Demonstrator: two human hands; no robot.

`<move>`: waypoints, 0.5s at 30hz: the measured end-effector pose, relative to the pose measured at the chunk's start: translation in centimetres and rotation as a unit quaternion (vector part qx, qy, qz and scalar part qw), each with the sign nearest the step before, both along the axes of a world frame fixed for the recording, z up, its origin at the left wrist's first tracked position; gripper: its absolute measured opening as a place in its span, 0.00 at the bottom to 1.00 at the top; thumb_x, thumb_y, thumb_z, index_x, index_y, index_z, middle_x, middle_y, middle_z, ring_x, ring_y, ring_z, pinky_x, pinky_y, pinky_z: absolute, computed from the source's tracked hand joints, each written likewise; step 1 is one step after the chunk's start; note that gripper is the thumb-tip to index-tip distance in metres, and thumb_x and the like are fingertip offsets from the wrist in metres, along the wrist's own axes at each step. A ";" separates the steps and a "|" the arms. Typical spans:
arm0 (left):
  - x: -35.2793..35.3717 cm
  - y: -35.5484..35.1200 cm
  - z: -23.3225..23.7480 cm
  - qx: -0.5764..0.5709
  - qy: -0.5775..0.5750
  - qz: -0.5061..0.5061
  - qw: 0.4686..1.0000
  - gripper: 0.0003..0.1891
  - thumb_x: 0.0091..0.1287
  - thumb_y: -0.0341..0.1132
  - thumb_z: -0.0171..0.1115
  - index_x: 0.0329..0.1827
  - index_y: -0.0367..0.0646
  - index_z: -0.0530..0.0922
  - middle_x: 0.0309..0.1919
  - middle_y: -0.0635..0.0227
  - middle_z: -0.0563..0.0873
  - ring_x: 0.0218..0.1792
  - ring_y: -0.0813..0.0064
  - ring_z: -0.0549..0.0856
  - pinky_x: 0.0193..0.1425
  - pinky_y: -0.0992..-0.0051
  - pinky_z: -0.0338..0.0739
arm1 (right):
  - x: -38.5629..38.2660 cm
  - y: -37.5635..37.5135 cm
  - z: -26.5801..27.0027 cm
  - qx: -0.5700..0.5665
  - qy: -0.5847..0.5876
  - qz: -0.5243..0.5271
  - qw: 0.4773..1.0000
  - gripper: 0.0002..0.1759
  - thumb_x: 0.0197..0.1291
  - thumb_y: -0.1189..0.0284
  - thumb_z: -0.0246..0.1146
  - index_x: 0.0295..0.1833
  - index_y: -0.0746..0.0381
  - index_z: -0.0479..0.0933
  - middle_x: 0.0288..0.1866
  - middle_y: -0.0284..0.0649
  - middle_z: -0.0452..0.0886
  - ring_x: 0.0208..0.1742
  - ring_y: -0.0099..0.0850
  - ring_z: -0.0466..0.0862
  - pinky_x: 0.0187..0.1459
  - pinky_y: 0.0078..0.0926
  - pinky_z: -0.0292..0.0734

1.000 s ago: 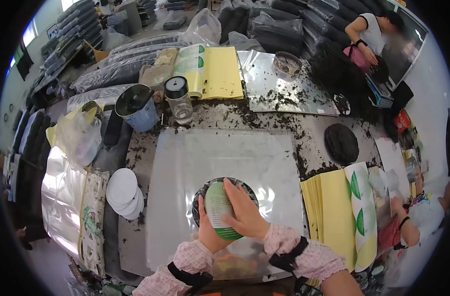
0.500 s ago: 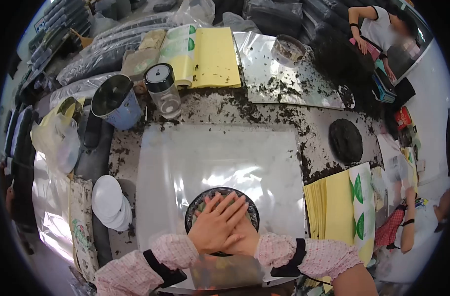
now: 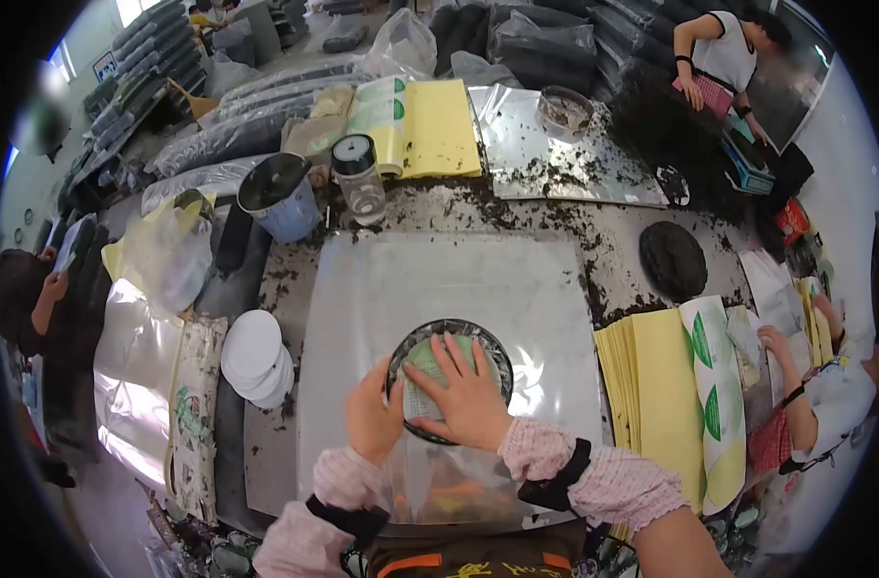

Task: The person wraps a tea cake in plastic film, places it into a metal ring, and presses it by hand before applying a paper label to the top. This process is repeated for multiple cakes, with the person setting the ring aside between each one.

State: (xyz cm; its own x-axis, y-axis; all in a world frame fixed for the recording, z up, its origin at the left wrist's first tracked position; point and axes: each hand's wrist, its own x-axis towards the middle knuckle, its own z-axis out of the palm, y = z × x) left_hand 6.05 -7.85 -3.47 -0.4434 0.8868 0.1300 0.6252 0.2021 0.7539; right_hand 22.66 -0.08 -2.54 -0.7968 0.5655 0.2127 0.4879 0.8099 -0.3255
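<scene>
A round ring mould [image 3: 506, 390] with a dark rim lies on the pale, shiny board [image 3: 362, 289] in front of me. Inside it shows a pale green printed disc [image 3: 422, 390], partly covered by my fingers. My right hand [image 3: 466, 393] rests flat on the disc, its fingers spread and pointing away from me. At the ring's left side, my left hand [image 3: 374, 412] is closed against the rim, with some fingertips hidden. Clear plastic film seems to show around the ring.
White discs [image 3: 256, 356] stand stacked left, near a blue pitcher [image 3: 290, 207] and clear jar [image 3: 362, 188]. Right are yellow sheets [image 3: 666, 385] and a dark round cake [image 3: 672, 261]. Dark leaf scraps litter the table. Co-workers [image 3: 724, 63] are at the right and left edges.
My hands were stacked over the ring's middle. The left has moved off to the left rim, and the right lies spread on the now visible green disc. The view has shifted.
</scene>
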 end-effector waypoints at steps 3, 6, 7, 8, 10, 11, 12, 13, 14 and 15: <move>3.9 -0.5 5.6 0.205 0.135 -0.092 0.965 0.19 0.60 0.25 0.68 0.56 0.39 0.85 0.45 0.55 0.91 0.39 0.61 0.91 0.42 0.68 0.85 | 0.1 0.2 -2.3 -0.029 -0.052 0.007 0.998 0.41 0.64 0.47 0.62 0.80 0.50 0.65 0.80 0.61 0.59 0.82 0.58 0.57 0.78 0.66 0.47; 7.0 -0.6 7.0 0.199 0.146 -0.177 0.953 0.19 0.57 0.23 0.69 0.54 0.41 0.87 0.47 0.57 0.91 0.38 0.62 0.92 0.39 0.68 0.86 | 1.8 0.0 -2.3 0.031 0.064 -0.037 0.997 0.43 0.62 0.52 0.64 0.80 0.54 0.63 0.79 0.63 0.60 0.80 0.60 0.60 0.77 0.67 0.48; 6.9 -0.2 7.1 0.210 0.151 -0.157 0.953 0.18 0.57 0.23 0.69 0.53 0.41 0.87 0.47 0.58 0.91 0.39 0.62 0.92 0.39 0.68 0.86 | 2.6 1.1 -2.4 0.031 0.085 -0.052 0.995 0.43 0.62 0.53 0.64 0.81 0.55 0.62 0.79 0.63 0.61 0.80 0.60 0.60 0.77 0.67 0.48; 6.9 -0.6 6.9 0.211 0.154 -0.143 0.955 0.18 0.57 0.23 0.70 0.52 0.42 0.87 0.46 0.58 0.91 0.40 0.62 0.92 0.40 0.68 0.86 | 3.4 1.1 -1.1 0.020 0.087 -0.105 0.990 0.43 0.62 0.56 0.65 0.80 0.61 0.62 0.77 0.65 0.64 0.78 0.64 0.62 0.77 0.62 0.52; 7.4 -2.2 7.1 0.205 0.152 -0.109 0.961 0.16 0.57 0.23 0.69 0.50 0.42 0.88 0.44 0.60 0.92 0.38 0.62 0.92 0.40 0.69 0.86 | 2.2 0.0 -2.7 -0.063 0.131 -0.096 0.985 0.43 0.62 0.58 0.64 0.80 0.63 0.61 0.76 0.64 0.64 0.76 0.63 0.64 0.75 0.59 0.57; 7.1 -2.8 7.3 0.188 0.156 -0.088 0.966 0.16 0.57 0.23 0.70 0.50 0.42 0.88 0.44 0.60 0.92 0.38 0.61 0.92 0.40 0.69 0.86 | 1.1 -0.5 -4.1 -0.104 0.156 -0.088 0.978 0.43 0.62 0.59 0.64 0.79 0.65 0.61 0.76 0.64 0.65 0.76 0.63 0.65 0.74 0.57 0.60; 6.8 -3.8 7.3 0.168 0.160 -0.066 0.970 0.16 0.58 0.23 0.70 0.50 0.42 0.88 0.43 0.60 0.92 0.37 0.60 0.92 0.40 0.69 0.86 | -0.4 -1.7 -5.3 -0.065 0.200 0.052 0.976 0.38 0.62 0.63 0.64 0.76 0.67 0.65 0.70 0.63 0.72 0.68 0.58 0.75 0.66 0.49 0.72; 6.4 -5.1 7.5 0.144 0.164 -0.047 0.975 0.16 0.58 0.23 0.70 0.51 0.42 0.88 0.43 0.60 0.92 0.36 0.60 0.91 0.40 0.69 0.86 | -1.1 -3.5 -6.2 -0.180 0.172 0.093 0.964 0.36 0.63 0.64 0.64 0.73 0.67 0.67 0.67 0.62 0.75 0.64 0.57 0.78 0.63 0.48 0.74; 5.8 -6.4 8.4 0.077 0.167 -0.032 0.982 0.16 0.60 0.23 0.69 0.52 0.40 0.88 0.44 0.59 0.92 0.37 0.61 0.92 0.41 0.70 0.86 | -1.9 -5.3 -5.7 -0.290 0.144 0.130 0.937 0.33 0.63 0.65 0.64 0.71 0.68 0.69 0.64 0.61 0.77 0.61 0.55 0.80 0.61 0.47 0.76; 4.9 -7.2 7.6 0.064 0.133 -0.006 0.989 0.16 0.61 0.23 0.69 0.52 0.40 0.87 0.44 0.58 0.92 0.37 0.61 0.91 0.41 0.70 0.85 | -2.4 -6.0 -4.9 -0.388 0.117 0.164 0.899 0.30 0.63 0.67 0.64 0.68 0.68 0.71 0.61 0.60 0.80 0.58 0.54 0.83 0.58 0.46 0.78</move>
State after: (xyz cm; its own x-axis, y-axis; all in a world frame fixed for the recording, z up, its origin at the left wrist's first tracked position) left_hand 10.95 -15.02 4.13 -0.3675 0.8609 0.3518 0.8067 0.1069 0.5812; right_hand 20.26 -6.12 -7.49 -0.9327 0.3585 0.0395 0.1082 0.3823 -0.9177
